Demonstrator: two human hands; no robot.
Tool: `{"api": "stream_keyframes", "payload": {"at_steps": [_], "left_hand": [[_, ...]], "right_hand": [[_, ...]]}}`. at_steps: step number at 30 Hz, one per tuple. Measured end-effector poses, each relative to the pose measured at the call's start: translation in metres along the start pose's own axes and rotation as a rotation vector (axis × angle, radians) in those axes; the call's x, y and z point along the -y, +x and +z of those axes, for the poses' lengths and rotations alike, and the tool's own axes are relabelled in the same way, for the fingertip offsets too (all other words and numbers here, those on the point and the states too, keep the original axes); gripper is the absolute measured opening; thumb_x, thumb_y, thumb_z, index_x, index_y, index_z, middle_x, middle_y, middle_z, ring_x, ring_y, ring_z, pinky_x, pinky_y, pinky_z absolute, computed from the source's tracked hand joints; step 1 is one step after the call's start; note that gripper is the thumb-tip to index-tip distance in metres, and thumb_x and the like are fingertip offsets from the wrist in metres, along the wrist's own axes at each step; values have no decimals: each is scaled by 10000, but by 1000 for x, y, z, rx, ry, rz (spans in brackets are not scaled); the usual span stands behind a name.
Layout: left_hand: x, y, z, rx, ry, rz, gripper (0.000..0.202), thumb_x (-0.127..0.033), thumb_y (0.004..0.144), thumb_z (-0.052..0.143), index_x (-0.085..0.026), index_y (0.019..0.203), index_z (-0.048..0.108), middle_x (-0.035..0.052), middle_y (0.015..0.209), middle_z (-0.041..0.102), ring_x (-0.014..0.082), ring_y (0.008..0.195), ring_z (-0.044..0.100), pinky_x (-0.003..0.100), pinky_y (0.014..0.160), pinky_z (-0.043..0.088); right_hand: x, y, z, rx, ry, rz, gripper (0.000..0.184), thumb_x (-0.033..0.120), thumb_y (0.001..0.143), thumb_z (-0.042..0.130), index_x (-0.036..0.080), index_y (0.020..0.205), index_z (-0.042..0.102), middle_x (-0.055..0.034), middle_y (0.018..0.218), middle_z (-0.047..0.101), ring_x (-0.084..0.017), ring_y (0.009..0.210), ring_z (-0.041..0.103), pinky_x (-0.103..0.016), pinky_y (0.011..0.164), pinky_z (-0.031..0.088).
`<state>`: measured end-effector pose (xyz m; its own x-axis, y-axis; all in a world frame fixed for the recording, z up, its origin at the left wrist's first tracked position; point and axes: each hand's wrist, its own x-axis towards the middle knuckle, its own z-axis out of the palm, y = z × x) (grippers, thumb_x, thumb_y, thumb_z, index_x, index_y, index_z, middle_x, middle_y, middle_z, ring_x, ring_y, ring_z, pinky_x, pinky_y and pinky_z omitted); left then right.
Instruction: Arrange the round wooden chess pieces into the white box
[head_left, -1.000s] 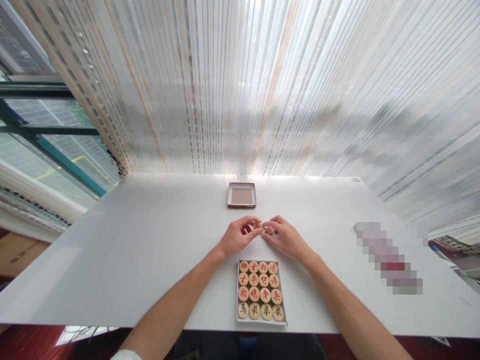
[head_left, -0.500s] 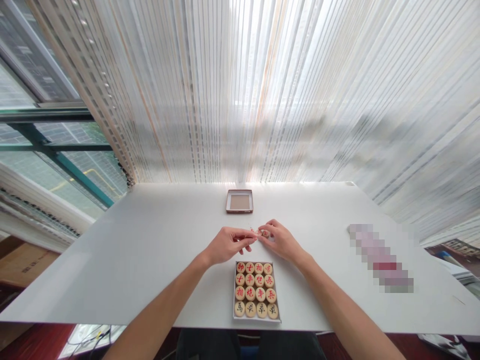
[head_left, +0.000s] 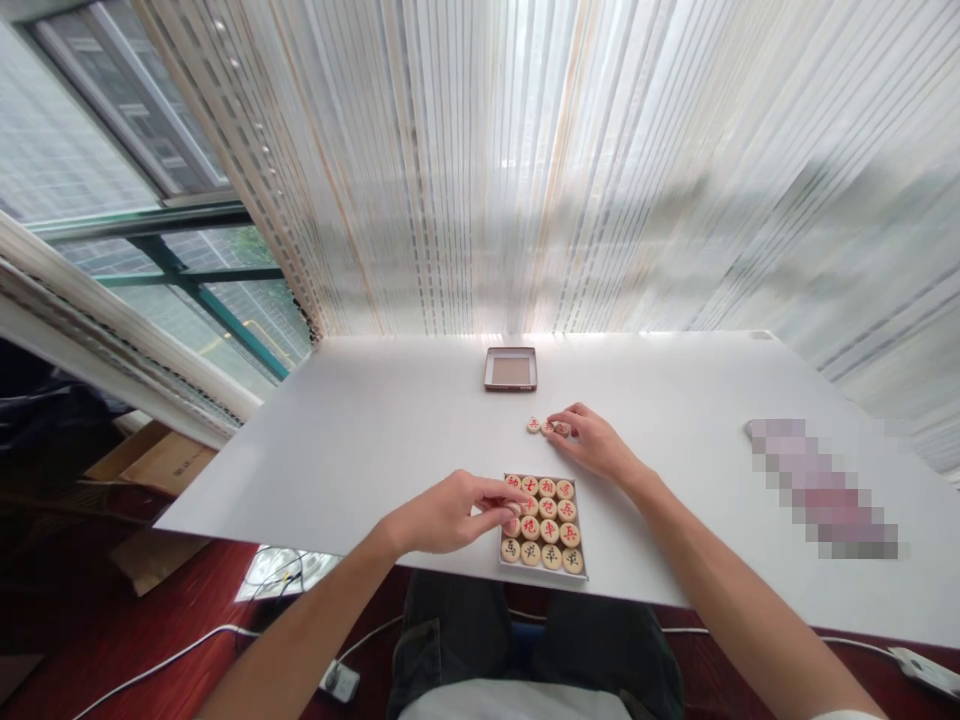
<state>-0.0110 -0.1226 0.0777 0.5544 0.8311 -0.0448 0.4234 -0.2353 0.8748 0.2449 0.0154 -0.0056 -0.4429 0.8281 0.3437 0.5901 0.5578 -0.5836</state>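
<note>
A shallow open box [head_left: 544, 572] near the table's front edge holds rows of round xiangqi pieces, most with red characters and the nearest row black. Over the left side of the box, my left hand [head_left: 450, 512] pinches a pale xiangqi piece [head_left: 514, 509] between thumb and fingers, hiding some pieces below. Farther back, a short row of red-marked xiangqi pieces lies on the white table. The leftmost piece [head_left: 533, 425] sits outside my fingers. My right hand [head_left: 596, 442] is closed around the others [head_left: 549, 428], thumb in front and fingers behind.
The box's lid [head_left: 511, 371] lies upturned at the back of the table [head_left: 375, 440]. A pixelated pinkish object [head_left: 821, 488] is at the right. String curtains [head_left: 480, 180] hang along the far edge. Cardboard boxes [head_left: 165, 468] and cables are on the floor at the left.
My left hand has moved from the row of pieces back toward me and over the box, carrying a piece. My right hand stays at the row. The view has shifted.
</note>
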Motion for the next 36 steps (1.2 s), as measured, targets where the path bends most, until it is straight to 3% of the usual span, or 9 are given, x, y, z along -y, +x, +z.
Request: {"api": "stream_keyframes", "payload": {"at_steps": [5, 12, 18, 23, 27, 36], "left_hand": [[0, -8, 1, 27, 181, -8, 220, -281, 911, 637, -243, 1111, 720, 30, 973, 769, 167, 856, 709, 249, 808, 528], [3, -5, 5, 54, 236, 57, 183, -360, 856, 719, -244, 979, 791, 39, 920, 731, 153, 790, 675, 218, 719, 488], [-3, -7, 7, 82, 318, 53, 216, -300, 939, 607, -252, 1088, 756, 49, 987, 745, 180, 848, 680, 248, 777, 468], [-5, -4, 9, 89, 409, -6, 119, -302, 883, 679, -252, 963, 751, 1, 896, 758, 180, 806, 679, 239, 743, 447], [-5, 1, 11, 118, 371, -2, 67, -217, 850, 695, -237, 860, 759, -8, 882, 759, 163, 815, 683, 218, 769, 451], [3, 7, 13, 116, 354, -38, 56, -199, 821, 715, -222, 813, 766, 0, 830, 748, 154, 767, 658, 206, 710, 448]], "right_hand": [[0, 0, 0, 13, -1, -1, 279, 452, 937, 582, 262, 1087, 722, -60, 1011, 621, -185, 797, 657, -345, 802, 547], [-1, 0, 0, 20, 2, 18, 286, 463, 938, 578, 269, 1091, 721, -58, 1028, 622, -183, 802, 663, -334, 793, 551], [0, 0, 0, 23, -2, 5, 274, 452, 943, 573, 271, 1090, 717, -56, 1021, 618, -182, 799, 658, -342, 796, 551], [-1, 0, 0, 10, -5, -2, 266, 455, 944, 570, 279, 1079, 717, -49, 1017, 616, -179, 787, 650, -337, 780, 546], [-1, 0, 1, 14, -6, -3, 270, 460, 946, 565, 278, 1076, 716, -52, 1015, 616, -180, 782, 643, -344, 787, 544], [2, 1, -2, 26, -20, 5, 272, 452, 950, 558, 269, 1075, 716, -55, 1015, 613, -173, 764, 638, -328, 772, 547]]}}
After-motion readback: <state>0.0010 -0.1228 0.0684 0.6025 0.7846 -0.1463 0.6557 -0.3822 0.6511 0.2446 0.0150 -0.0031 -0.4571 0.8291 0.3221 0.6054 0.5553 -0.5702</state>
